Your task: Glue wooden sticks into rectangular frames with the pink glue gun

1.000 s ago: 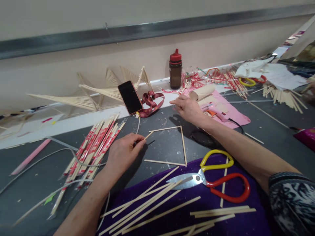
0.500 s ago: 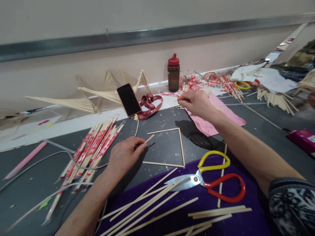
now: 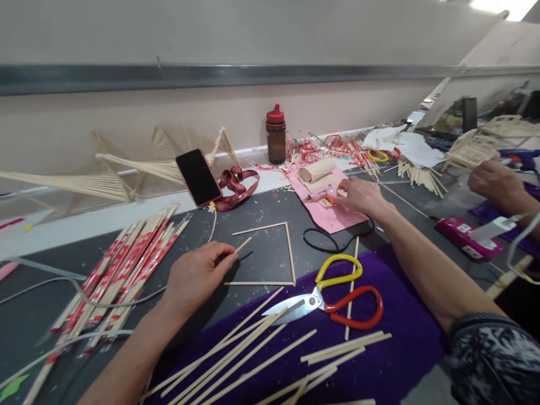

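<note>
My left hand [image 3: 194, 277] pinches a short wooden stick [image 3: 242, 246], its tip held beside the open corner of a three-sided stick frame [image 3: 289, 253] on the dark table. My right hand [image 3: 359, 195] reaches to the pink sheet [image 3: 333, 216] and closes around a pink glue gun [image 3: 321, 194] lying there, next to a cardboard roll [image 3: 317, 169]. The gun's black cord [image 3: 333, 243] loops toward me. Scissors with yellow and red handles [image 3: 333, 295] lie on the purple cloth [image 3: 396, 332] among several long sticks [image 3: 248, 351].
Wrapped red chopsticks [image 3: 122, 270] lie at left. A phone [image 3: 198, 177], a red ribbon [image 3: 234, 183], stick fans [image 3: 126, 169] and a brown bottle [image 3: 275, 134] stand along the wall. Another person's hand [image 3: 495, 180] works at right near a magenta box [image 3: 464, 236].
My right hand dropped from mid-air back onto the pink sheet and took hold of the glue gun. The view swung right, bringing another person's hand into sight. My left hand kept its stick.
</note>
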`<state>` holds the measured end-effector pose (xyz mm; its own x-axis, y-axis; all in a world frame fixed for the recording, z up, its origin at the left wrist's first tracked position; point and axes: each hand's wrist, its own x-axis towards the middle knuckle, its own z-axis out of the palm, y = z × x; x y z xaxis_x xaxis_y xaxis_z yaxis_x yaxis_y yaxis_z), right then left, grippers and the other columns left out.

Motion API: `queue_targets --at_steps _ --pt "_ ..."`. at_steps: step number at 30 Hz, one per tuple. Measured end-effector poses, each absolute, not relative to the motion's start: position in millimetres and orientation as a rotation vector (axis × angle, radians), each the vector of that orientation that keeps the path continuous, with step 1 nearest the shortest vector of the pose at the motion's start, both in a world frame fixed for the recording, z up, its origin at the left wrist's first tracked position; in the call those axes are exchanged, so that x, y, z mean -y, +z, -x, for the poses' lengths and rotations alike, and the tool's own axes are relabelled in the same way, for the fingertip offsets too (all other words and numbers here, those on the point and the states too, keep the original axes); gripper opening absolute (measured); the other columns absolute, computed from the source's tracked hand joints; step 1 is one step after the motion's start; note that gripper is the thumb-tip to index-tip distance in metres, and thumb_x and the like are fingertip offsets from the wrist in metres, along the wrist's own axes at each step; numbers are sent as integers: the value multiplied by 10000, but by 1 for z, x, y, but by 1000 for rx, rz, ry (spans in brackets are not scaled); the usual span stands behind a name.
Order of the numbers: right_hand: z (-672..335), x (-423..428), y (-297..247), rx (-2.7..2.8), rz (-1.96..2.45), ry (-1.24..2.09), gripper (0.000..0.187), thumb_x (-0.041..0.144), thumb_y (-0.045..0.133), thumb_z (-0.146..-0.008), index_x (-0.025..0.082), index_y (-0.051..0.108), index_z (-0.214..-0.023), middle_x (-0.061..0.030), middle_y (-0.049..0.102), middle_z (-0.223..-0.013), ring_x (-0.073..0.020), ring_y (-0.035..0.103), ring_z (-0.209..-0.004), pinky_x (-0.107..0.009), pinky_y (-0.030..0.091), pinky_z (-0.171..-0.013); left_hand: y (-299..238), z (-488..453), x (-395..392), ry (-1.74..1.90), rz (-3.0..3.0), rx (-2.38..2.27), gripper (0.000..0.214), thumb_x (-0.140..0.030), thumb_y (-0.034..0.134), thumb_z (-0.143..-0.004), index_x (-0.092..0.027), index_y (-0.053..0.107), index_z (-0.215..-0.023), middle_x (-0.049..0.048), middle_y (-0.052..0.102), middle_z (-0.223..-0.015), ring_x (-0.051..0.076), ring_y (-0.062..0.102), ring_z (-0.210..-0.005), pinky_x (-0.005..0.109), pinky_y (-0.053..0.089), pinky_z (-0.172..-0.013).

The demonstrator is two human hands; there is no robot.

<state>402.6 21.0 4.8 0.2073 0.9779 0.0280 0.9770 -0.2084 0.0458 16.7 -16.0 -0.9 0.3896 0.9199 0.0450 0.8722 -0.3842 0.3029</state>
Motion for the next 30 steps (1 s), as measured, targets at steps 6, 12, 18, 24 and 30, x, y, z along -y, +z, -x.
queue_targets --at_steps 6,12,18,24,30 --pt "-413 -28 -4 -1947 -2444 -194 329 402 616 -662 203 695 -911 -100 698 -922 -256 623 -871 -287 397 -651 -4 -17 15 297 -2432 -1581 342 -486 437 -810 -256 683 -870 -10 700 -879 190 630 -789 271 394 -659" --pt "-423 -30 -11 -2066 -2666 -326 292 362 518 -739 153 658 -889 -102 693 -870 -216 635 -802 -247 397 -587 -6 -17 15 258 -2432 -1585 357 -496 429 -815 -259 686 -886 -10 704 -900 192 636 -797 268 396 -654" --pt "-411 -25 -7 -2424 -2992 -693 231 282 584 -694 167 579 -894 1 625 -703 -99 547 -531 -209 417 -501 -4 -17 15 297 -2411 -1577 353 -503 437 -806 -258 686 -861 -5 706 -873 194 632 -786 269 396 -653" --pt "-364 -5 14 -2881 -2839 -1885 216 404 582 -766 200 533 -821 25 548 -671 -80 496 -521 -213 425 -489 4 -19 20 434 -2188 -1590 318 -510 521 -750 -240 682 -802 -16 698 -756 162 606 -668 255 399 -622" --pt "-321 26 26 -2406 -2436 -2402 295 280 684 -671 189 535 -908 -46 670 -864 -131 613 -620 -219 441 -468 3 -18 22 541 -1937 -1548 332 -512 604 -689 -193 664 -760 -16 631 -612 130 543 -572 230 373 -538"
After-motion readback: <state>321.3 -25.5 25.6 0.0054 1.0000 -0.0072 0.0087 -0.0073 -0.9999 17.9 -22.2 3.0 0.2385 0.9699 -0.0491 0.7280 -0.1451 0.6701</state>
